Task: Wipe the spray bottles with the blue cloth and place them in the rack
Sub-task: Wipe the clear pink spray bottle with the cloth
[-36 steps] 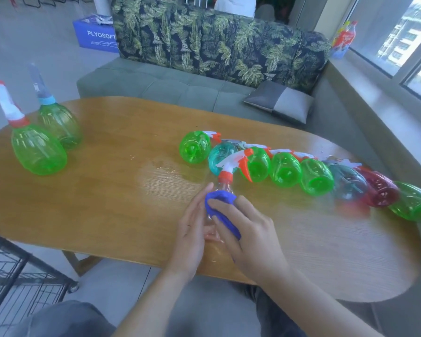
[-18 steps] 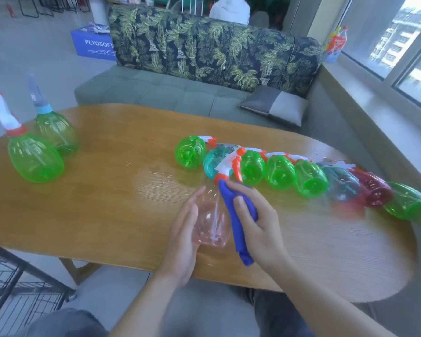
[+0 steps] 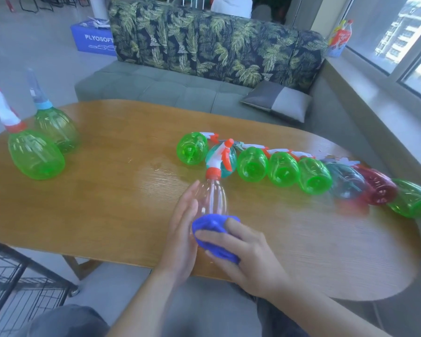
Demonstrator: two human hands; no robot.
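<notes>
A clear spray bottle (image 3: 213,198) with an orange collar and a white and orange trigger head stands tilted over the near part of the wooden table (image 3: 107,190). My left hand (image 3: 182,237) presses flat against its left side, fingers straight. My right hand (image 3: 243,251) grips the blue cloth (image 3: 212,229), which is wrapped round the bottle's lower body. Behind it several bottles lie in a row: green (image 3: 192,148), teal (image 3: 230,164), more green (image 3: 283,169), red (image 3: 377,189). The black wire rack (image 3: 15,283) stands at the lower left, below the table edge.
Two green spray bottles (image 3: 35,156) (image 3: 56,128) stand upright at the table's left end. A leaf-patterned sofa (image 3: 204,57) with a grey cushion (image 3: 277,100) runs behind the table. A blue box (image 3: 93,42) sits on the floor; a window sill (image 3: 387,98) is on the right.
My right hand has slid the blue cloth from the bottle's neck down its right side to its lower body, so more of the clear body shows. My left hand stays against the bottle.
</notes>
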